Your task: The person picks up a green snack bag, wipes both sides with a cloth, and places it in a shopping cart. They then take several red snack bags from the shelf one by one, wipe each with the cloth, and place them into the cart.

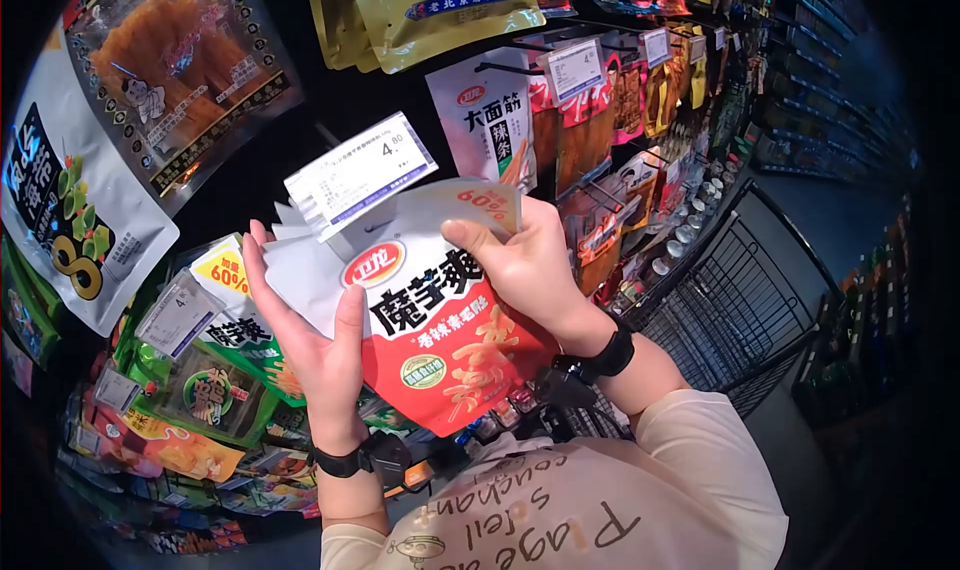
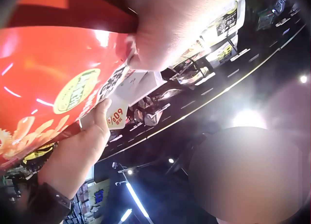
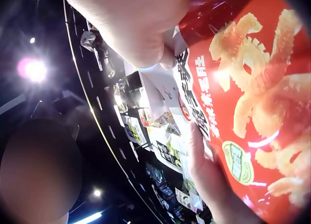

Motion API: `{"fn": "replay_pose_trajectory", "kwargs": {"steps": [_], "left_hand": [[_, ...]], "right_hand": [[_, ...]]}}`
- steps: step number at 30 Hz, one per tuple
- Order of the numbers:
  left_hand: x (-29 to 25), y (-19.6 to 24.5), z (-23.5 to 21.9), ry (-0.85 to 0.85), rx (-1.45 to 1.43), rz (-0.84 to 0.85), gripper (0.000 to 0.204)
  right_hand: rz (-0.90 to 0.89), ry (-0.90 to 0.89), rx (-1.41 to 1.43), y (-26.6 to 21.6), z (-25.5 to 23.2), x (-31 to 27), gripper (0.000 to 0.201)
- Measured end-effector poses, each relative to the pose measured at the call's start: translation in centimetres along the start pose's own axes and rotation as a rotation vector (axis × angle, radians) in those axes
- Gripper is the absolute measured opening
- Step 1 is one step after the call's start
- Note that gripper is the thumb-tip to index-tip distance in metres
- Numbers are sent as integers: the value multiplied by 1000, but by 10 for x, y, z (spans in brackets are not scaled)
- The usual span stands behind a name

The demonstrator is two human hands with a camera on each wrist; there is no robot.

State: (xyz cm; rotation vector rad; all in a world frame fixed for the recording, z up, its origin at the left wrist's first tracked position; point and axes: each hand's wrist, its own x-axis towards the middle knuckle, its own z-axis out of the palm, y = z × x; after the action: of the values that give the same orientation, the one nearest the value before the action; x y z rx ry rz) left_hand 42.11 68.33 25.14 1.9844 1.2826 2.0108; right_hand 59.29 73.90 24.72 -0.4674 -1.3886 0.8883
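A red and white snack bag (image 1: 460,340) is at the centre of the head view, tilted. It is the front one of several like bags hanging on a hook behind a price tag (image 1: 365,175). My left hand (image 1: 320,355) grips its left side, thumb on the front. My right hand (image 1: 535,270) holds its upper right edge, thumb pressed on the white part and the other fingers hidden behind. Both wrist views show the red front of the bag (image 2: 43,73) close up, with my right hand (image 2: 80,153) on its far side in the left wrist view.
Packaged snacks hang all around, among them a white pouch (image 1: 480,115) at the upper right and a green bag (image 1: 250,340) at the lower left. A black wire shopping cart (image 1: 720,280) stands to the right, beside the aisle floor (image 1: 800,220).
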Motion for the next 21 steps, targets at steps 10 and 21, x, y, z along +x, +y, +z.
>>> {"fn": "replay_pose_trajectory", "kwargs": {"steps": [10, 21], "left_hand": [[-42, 15, 16, -116, -247, 62, 95], [-102, 8, 62, -367, -471, -192, 60]], "right_hand": [[-156, 57, -348, -41, -50, -55, 11], [-66, 624, -642, -119, -194, -110, 17]]}}
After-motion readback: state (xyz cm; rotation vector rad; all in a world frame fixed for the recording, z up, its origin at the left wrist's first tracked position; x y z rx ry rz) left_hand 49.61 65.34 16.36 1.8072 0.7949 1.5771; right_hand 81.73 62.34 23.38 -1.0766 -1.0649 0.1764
